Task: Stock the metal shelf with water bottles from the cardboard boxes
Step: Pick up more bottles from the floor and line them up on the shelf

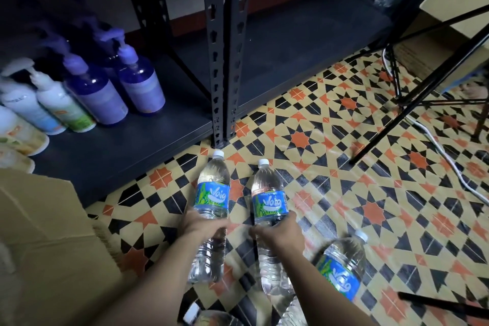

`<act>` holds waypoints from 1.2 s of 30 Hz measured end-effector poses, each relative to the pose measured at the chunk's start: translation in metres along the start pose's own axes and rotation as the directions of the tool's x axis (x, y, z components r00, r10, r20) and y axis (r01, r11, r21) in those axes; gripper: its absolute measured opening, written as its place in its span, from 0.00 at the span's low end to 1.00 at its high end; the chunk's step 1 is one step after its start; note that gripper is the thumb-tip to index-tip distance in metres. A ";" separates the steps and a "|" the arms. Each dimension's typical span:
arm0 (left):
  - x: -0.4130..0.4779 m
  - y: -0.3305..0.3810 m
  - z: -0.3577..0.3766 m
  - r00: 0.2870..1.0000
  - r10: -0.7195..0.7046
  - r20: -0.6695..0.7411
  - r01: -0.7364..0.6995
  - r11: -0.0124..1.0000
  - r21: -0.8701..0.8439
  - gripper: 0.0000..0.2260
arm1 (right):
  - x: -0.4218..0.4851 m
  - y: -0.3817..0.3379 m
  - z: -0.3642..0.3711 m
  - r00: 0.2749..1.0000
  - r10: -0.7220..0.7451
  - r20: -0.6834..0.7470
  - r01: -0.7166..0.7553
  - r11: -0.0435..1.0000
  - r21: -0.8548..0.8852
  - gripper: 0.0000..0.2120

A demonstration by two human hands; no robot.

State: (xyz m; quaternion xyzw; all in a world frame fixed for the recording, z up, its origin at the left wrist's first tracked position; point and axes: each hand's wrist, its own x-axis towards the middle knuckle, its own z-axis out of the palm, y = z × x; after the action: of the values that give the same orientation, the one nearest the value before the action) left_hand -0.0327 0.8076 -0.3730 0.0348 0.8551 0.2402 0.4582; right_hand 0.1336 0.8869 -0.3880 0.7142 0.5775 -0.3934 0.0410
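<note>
My left hand (pixel 203 225) and right hand (pixel 280 230), low in the centre of the frame, each grip a clear plastic water bottle around its ribbed middle, fingers curled round just below the blue label. The left bottle (pixel 211 193) and right bottle (pixel 268 201) are full, white-capped, side by side, caps pointing up the frame toward the shelf (pixel 304 42). I cannot tell whether either touches the floor (pixel 370 206).

A third bottle (pixel 341 267), same label and also full, lies tilted at lower right, just beside my right forearm. A brown cardboard box (pixel 39 233) fills the lower left corner; its contents are out of sight.

The shelf's dark, matte metal boards run across the upper half, split by a slotted black post (pixel 225 61). On the left board stand pump bottles (pixel 116 87), purple and white, packed close. The floor is glossy tile, patterned in orange stars and black and cream shapes. At right, thin black tripod (pixel 423 87) legs cross a white cable (pixel 449 161).
</note>
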 end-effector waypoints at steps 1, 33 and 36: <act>0.000 -0.004 0.000 1.000 -0.010 0.003 0.010 0.999 -0.037 0.38 | -0.001 0.001 -0.001 1.000 -0.007 0.008 0.007 1.000 0.019 0.39; -0.335 0.081 -0.247 0.314 0.604 -0.733 -0.924 0.371 -0.091 0.31 | -0.306 -0.184 -0.199 0.422 -0.780 -0.462 0.891 0.264 0.369 0.34; -0.365 0.068 -0.286 0.222 0.535 -0.815 -0.945 0.325 -0.044 0.33 | -0.357 -0.208 -0.201 0.291 -0.828 -0.479 0.926 0.117 0.360 0.32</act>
State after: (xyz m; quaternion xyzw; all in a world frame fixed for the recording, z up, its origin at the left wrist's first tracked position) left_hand -0.0618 0.6569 0.0699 0.2429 0.7038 0.6618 -0.0879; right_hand 0.0502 0.7763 0.0502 0.2337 0.7335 -0.4361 -0.4661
